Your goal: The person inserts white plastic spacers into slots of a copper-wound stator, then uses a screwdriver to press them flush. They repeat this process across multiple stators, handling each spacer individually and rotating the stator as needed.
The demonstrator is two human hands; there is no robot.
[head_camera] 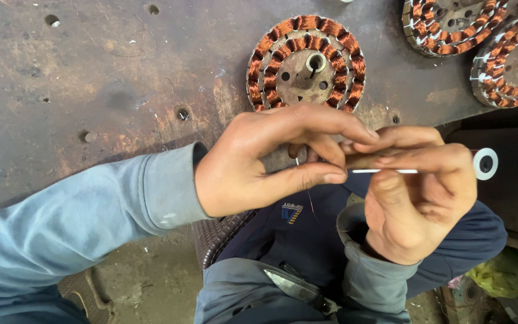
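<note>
- Left hand (253, 165) fingers pinched on thin white sleeving (385, 171), near wound stator (306, 63).
- Right hand (418, 192) clamps its far-right stretch.
- Likely light, bendy, slippery; grip close to the ends.

We see soft, even daylight, moderately bright, seemingly from above; no hard shadows. We note faint sheen on steel bench (121, 72), no real glare. Copper windings on nearest coil disc (306, 63) crisp and saturated. Left hand (259, 162) and right hand (415, 198) sharp, slight softness at fingertips. We find lower right corner dark, detail lost there. Mild wide-angle stretch toward frame edges.
</note>
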